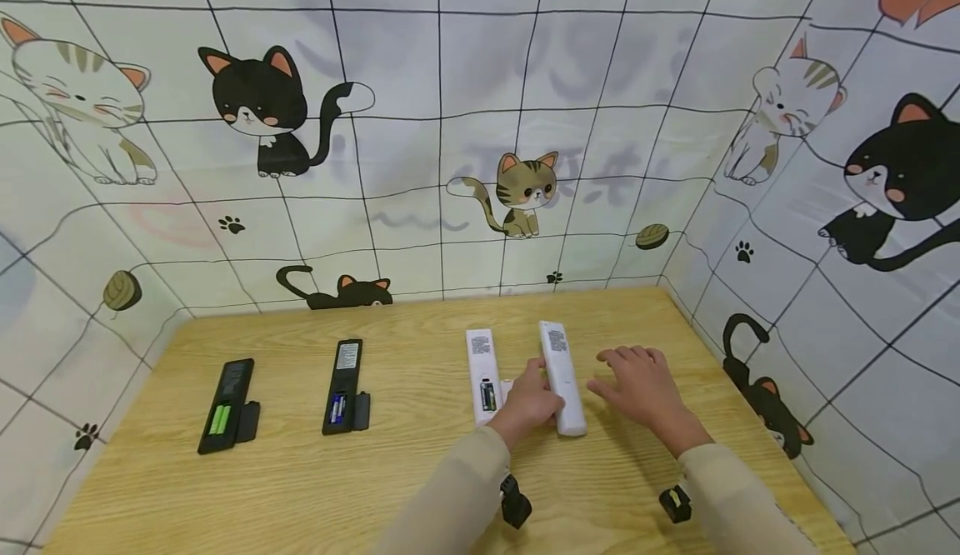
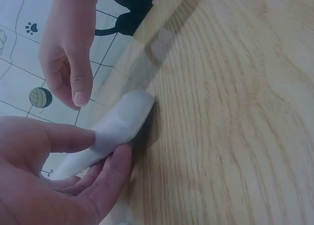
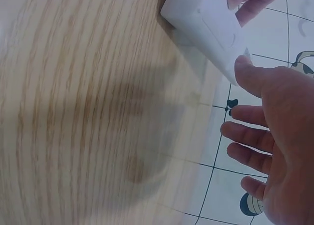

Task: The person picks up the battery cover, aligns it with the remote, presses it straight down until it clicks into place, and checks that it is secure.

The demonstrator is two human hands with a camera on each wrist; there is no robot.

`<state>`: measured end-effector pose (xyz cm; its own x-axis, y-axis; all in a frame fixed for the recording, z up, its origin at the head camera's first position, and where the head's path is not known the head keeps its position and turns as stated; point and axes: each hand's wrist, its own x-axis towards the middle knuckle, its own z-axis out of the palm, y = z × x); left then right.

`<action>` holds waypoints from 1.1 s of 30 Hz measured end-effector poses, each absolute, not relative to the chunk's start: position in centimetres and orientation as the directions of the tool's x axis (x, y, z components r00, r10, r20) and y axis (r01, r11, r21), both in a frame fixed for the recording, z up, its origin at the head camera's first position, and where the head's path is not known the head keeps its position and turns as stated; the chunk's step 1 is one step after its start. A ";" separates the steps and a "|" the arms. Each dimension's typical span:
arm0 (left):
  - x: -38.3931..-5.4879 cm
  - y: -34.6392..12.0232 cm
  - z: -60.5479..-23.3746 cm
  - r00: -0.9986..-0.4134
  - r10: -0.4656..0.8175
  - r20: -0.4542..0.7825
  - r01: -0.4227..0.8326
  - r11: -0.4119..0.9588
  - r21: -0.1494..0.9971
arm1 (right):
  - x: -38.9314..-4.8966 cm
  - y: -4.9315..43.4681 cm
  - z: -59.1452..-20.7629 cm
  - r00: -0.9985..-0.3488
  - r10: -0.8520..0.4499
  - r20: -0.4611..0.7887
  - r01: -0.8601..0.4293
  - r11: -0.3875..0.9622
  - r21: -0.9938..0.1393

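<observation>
My left hand pinches a white remote control by its long sides, thumb on one side and fingers on the other. Its back, with a printed label at the far end, faces up. In the left wrist view the near end of this remote shows past the fingertips. To its right, my right hand hovers over the table with relaxed, spread fingers and nothing in them. Left of the held remote lies a second white remote, its battery compartment uncovered; a small white piece beside it is partly hidden by my left hand.
Further left on the wooden table lie two black remotes, one with blue batteries and one with green batteries. Beside each is a loose black cover. A cat-patterned curtain encloses the back and sides.
</observation>
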<state>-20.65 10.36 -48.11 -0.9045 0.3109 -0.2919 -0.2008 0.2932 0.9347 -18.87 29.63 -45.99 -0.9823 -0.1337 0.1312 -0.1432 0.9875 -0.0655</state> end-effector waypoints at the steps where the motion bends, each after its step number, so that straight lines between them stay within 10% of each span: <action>1: -20.7 10.4 -48.2 -0.905 0.305 -0.297 -0.203 0.302 0.931 | -18.9 29.6 -46.0 -0.982 -0.135 0.131 -0.144 0.988 -0.063; 33: -20.0 10.0 -47.4 -0.913 0.290 -0.286 -0.127 0.465 0.876 | -19.1 29.6 -47.2 -0.983 -0.151 0.106 -0.156 0.987 -0.045</action>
